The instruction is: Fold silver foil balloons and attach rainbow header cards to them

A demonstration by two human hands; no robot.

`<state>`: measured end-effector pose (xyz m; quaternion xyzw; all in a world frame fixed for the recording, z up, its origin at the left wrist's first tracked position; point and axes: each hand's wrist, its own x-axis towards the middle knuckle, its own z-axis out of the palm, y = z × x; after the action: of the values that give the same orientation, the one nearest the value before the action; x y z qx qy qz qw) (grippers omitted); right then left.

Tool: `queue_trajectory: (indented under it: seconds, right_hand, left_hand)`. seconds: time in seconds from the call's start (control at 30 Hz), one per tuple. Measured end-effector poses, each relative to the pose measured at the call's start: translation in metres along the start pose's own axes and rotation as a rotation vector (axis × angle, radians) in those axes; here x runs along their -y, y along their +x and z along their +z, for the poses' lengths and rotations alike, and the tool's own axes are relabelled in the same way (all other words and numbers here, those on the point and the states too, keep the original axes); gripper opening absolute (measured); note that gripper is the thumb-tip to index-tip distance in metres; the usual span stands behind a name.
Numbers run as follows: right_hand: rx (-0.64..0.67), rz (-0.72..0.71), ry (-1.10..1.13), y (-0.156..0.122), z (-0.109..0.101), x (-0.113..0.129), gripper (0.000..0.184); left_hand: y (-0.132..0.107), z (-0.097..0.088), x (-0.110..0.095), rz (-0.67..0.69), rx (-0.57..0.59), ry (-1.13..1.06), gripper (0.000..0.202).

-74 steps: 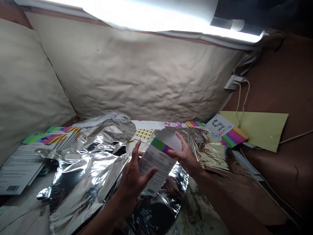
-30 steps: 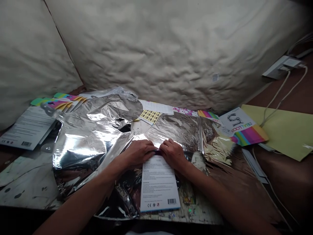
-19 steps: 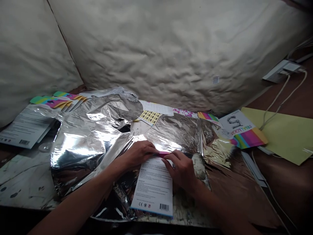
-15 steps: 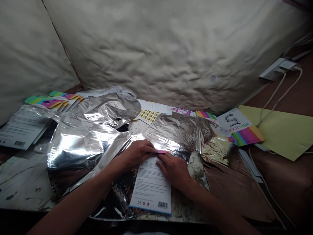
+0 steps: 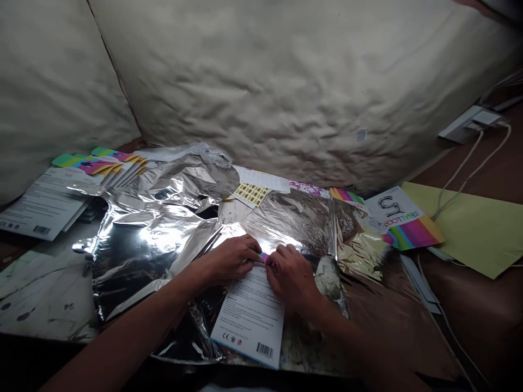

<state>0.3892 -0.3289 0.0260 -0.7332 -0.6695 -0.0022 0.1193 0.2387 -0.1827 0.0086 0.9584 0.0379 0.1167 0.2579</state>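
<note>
Raised 2.5 s ago, the white packet (image 5: 249, 316) now lies aslant at the front of the table (image 5: 44, 305); the left hand (image 5: 232, 257) and right hand (image 5: 292, 275) pinch its coloured top; "CE" and a barcode (image 5: 265, 349) mark its lower end; a rainbow packet (image 5: 402, 218) reads "BALLOO".

A hand could pass over the front left corner of the table (image 5: 44, 305), where its top shows; the foil sheet (image 5: 134, 239) spreads across the middle, stacked packets (image 5: 49, 201) fill the back left corner, and both forearms (image 5: 143, 316), the printed packet (image 5: 249, 321) between them, bar the front edge
</note>
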Motion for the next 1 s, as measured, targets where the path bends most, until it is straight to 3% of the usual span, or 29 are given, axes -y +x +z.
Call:
queue_trajectory:
  seconds: [0.1,0.2,0.3,0.43,0.57,0.67,0.77,0.87,1.0]
  right_hand:
    - [0.130,0.030,0.155,0.009,0.000,-0.008,0.002]
    - [0.232,0.128,0.290,0.012,0.006,-0.020,0.004]
    - [0.147,0.167,0.291,0.007,0.012,-0.026,0.014]
    - [0.105,0.221,0.370,-0.002,0.014,-0.029,0.027]
    - [0.223,0.322,0.660,0.001,0.012,-0.035,0.024]
    - [0.264,0.383,0.920,0.009,0.009,-0.041,0.024]
    - [0.221,0.380,1.120,0.017,0.004,-0.045,0.027]
    - [0.324,0.295,1.130,0.028,-0.004,-0.045,0.031]
    - [0.482,0.165,0.844,0.046,-0.018,-0.038,0.021]
  left_hand:
    - [0.001,0.000,0.000,-0.002,0.022,-0.033,0.028]
    - [0.000,0.004,0.000,-0.126,-0.051,-0.037,0.016]
    - [-0.002,0.008,0.000,-0.300,-0.143,0.071,0.025]
    - [-0.004,0.011,-0.002,-0.386,-0.128,0.082,0.028]
    - [-0.004,0.011,-0.010,-0.437,-0.171,-0.260,0.025]
    - [-0.003,0.011,-0.018,-0.572,-0.202,-0.789,0.037]
    - [-0.001,0.011,-0.024,-0.584,-0.115,-1.231,0.038]
    - [0.000,0.011,-0.025,-0.558,-0.091,-1.319,0.030]
    - [0.000,0.010,-0.022,-0.515,-0.200,-1.131,0.027]
